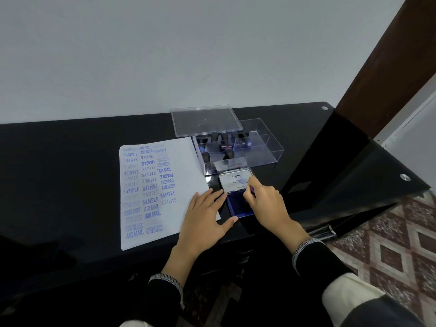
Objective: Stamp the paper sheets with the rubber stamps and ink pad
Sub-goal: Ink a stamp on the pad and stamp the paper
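Clear box (256,149) holds stamps (224,138); right hand (264,204) fingers pinch stamp on ink pad (238,205); left hand (205,213) flat.

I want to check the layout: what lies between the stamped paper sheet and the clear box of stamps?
In the head view, nothing lies between them: only a narrow strip of the black table separates the paper sheet from the clear box.

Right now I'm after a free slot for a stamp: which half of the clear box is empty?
The right half: it shows only clear floor. The left half holds the dark-handled stamps.
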Action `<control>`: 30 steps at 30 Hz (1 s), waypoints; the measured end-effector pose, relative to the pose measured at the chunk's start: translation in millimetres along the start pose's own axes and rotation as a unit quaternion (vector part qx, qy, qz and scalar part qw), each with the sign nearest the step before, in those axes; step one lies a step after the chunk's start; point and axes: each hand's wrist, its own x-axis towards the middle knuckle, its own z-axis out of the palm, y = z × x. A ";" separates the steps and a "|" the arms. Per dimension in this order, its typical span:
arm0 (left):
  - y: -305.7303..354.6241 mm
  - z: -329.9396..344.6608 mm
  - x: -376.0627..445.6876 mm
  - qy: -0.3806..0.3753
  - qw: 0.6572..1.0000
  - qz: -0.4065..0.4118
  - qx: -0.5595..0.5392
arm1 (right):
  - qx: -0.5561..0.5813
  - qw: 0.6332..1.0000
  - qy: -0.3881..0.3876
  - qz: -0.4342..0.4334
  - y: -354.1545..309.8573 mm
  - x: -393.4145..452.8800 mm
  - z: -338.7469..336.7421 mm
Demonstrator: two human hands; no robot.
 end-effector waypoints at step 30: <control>-0.7 1.6 0.9 -0.002 1.000 -0.002 0.001 | 0.010 0.993 0.121 0.002 1.2 -26.4 16.0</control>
